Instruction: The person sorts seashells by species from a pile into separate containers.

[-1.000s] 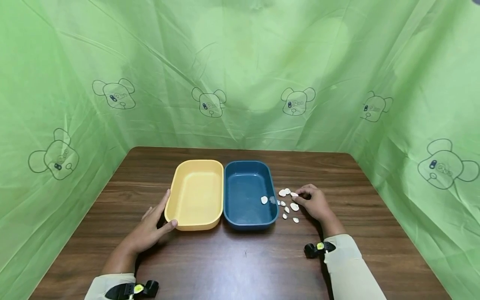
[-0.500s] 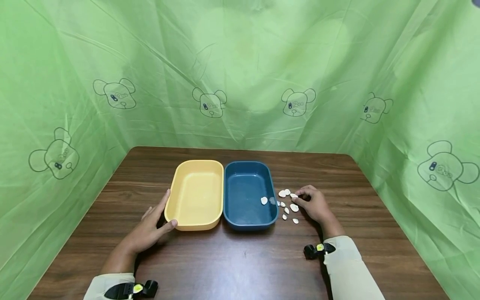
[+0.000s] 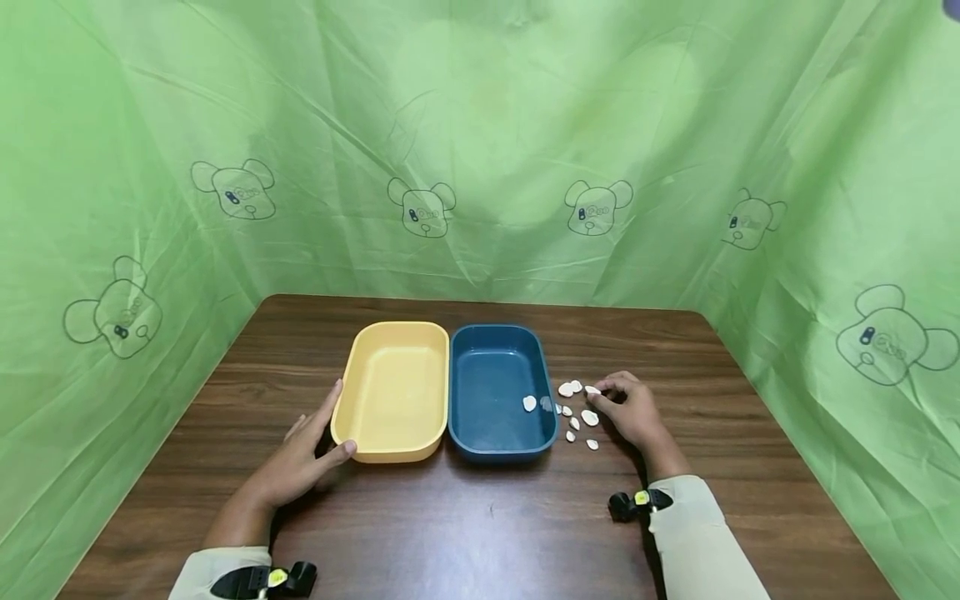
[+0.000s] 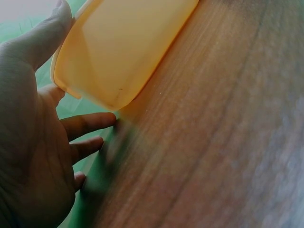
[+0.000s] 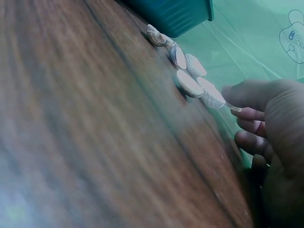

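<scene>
My left hand [image 3: 296, 462] rests against the near left corner of a yellow plastic tray [image 3: 347, 379], fingers fairly straight; the thumb touches the front side and the index finger lies along the left side. In the left wrist view the other fingers spread below the tray [image 4: 118, 52]. To the right of a blue tray [image 3: 498, 450], my right hand [image 3: 633, 412] pinches a white seashell [image 3: 592, 390] between thumb and index finger, low over the table. Several more shells [image 3: 589, 418] lie nearby. The right wrist view shows ribbed shells [image 5: 189, 84] close to the fingertips.
One white shell [image 3: 529, 403] lies inside the blue tray, near its right wall. Both trays stand side by side on a brown wooden table [image 3: 480, 525]. Green curtains [image 3: 495, 125] with bear drawings hang round its back and sides.
The right hand and the shell at its fingertips have shifted very slightly to the right. The left hand and both trays keep their places; the whole view has moved a little.
</scene>
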The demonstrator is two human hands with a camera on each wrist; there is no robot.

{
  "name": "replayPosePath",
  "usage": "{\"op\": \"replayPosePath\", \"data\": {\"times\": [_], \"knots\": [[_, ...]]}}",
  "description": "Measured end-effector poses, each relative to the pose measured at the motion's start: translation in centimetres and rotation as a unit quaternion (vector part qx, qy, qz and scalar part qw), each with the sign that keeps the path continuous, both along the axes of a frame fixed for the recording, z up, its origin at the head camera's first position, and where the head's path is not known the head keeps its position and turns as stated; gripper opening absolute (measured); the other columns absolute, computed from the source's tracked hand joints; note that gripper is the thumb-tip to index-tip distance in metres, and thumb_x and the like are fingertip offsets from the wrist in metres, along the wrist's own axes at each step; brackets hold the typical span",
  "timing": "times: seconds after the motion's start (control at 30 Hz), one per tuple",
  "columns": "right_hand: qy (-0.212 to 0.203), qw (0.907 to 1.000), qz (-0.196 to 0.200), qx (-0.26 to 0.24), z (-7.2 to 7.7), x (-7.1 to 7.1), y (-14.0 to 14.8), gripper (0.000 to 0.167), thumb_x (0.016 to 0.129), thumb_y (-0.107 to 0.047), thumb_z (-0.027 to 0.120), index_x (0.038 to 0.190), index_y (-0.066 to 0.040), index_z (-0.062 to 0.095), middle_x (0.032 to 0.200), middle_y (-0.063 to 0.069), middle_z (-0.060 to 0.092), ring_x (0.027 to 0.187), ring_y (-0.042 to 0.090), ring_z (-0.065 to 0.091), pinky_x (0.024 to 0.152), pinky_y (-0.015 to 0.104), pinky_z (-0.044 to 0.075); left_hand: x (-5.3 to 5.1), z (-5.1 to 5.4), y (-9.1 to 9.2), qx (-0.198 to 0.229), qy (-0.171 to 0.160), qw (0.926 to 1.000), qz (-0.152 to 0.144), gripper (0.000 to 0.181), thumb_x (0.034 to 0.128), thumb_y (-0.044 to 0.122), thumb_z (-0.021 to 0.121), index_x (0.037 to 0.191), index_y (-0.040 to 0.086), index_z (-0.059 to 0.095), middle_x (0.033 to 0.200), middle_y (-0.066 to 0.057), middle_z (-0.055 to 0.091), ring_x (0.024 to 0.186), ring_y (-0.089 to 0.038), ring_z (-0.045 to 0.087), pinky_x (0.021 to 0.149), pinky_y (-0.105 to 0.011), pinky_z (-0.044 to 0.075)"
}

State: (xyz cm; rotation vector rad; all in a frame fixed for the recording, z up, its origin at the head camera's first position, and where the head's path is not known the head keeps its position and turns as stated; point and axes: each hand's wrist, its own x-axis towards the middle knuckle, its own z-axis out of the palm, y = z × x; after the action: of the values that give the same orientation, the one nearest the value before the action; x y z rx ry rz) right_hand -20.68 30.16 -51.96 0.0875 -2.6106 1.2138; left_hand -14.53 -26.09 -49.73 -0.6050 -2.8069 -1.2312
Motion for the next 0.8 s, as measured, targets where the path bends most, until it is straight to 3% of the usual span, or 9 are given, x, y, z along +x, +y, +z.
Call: {"op": "replayPosePath", "data": {"times": [0.3,0.53,0.8], "knots": [[0.036,0.9983,-0.024,-0.041,0.1,0.2,-0.2,0.009,0.092,-0.005,0.085,0.098,0.002,0.081,0.108,0.018,0.071,0.094,0.016,0.060,0.078,0.019,0.048,-0.2,-0.1,0.0,0.000,0.001,1.0000,0.000,0.099,0.1031,0.031,0.073,0.177,0.013,0.011,0.179,-0.028,0.023,0.158,-0.062,0.030,0.122,-0.087,0.011],[0.055,0.9948,-0.036,-0.078,0.3,0.2,-0.5,0.008,0.092,-0.004,0.085,0.096,0.002,0.080,0.111,0.017,0.069,0.096,0.013,0.061,0.078,0.013,0.049,-0.2,-0.1,0.0,0.000,0.001,1.0000,-0.002,0.100,0.1032,0.031,0.073,0.178,0.021,0.007,0.180,-0.027,0.021,0.159,-0.062,0.029,0.121,-0.088,0.011],[0.147,0.9837,-0.024,-0.101,0.6,0.5,-1.7,0.012,0.086,0.009,0.084,0.096,0.003,0.080,0.107,0.021,0.069,0.086,0.029,0.061,0.076,0.022,0.050,-0.2,-0.3,0.0,-0.002,0.002,1.0000,0.000,0.101,0.1031,0.031,0.073,0.178,0.025,0.006,0.180,-0.026,0.022,0.158,-0.063,0.030,0.122,-0.087,0.011]]}}
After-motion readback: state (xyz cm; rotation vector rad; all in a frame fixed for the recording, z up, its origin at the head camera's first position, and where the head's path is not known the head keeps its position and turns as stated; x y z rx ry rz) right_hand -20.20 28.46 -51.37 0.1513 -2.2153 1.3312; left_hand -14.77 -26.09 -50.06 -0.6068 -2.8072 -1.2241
